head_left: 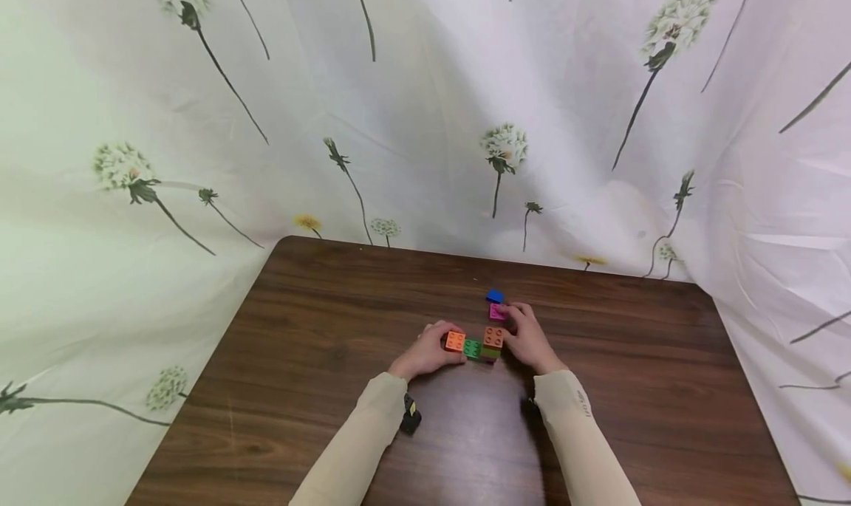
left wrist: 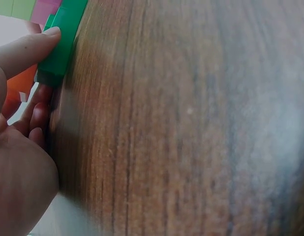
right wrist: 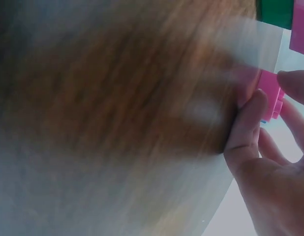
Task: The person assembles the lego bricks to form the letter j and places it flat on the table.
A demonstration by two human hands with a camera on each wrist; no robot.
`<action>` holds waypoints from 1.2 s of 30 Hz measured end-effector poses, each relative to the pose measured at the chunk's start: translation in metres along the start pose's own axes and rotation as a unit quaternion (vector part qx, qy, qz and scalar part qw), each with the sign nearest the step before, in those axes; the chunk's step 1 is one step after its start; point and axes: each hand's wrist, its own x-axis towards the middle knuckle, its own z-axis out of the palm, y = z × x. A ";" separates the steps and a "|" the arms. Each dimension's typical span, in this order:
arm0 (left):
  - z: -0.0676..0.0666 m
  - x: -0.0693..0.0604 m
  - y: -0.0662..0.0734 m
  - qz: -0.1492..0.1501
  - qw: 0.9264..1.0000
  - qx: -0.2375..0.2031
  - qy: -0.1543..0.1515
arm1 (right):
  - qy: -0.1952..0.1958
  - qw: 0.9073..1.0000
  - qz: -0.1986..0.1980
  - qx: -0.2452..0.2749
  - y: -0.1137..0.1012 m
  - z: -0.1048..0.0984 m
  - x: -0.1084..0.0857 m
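Note:
My left hand (head_left: 431, 349) grips a joined block build at its left end, fingers behind the orange brick (head_left: 455, 341) and thumb on the front of the green brick (left wrist: 68, 46). At the build's right end rises a stack topped by a brown-orange brick (head_left: 493, 334), with yellow-green and pink layers below. My right hand (head_left: 530, 337) is just right of that stack, its fingertips around a small magenta brick (right wrist: 269, 93) at the table surface. Right behind that one lies a blue brick (head_left: 495, 296). The fingers partly cover the magenta brick.
The dark wooden table (head_left: 319, 306) ends at a white curtain (head_left: 425, 159) printed with dandelions. A black wrist device (head_left: 410, 416) hangs under the left sleeve (head_left: 355, 432). The far table edge runs behind the blue brick.

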 end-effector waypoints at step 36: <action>0.000 0.001 -0.001 -0.014 1.000 -0.010 0.002 | 0.007 0.990 0.083 0.111 0.005 -0.009 -0.006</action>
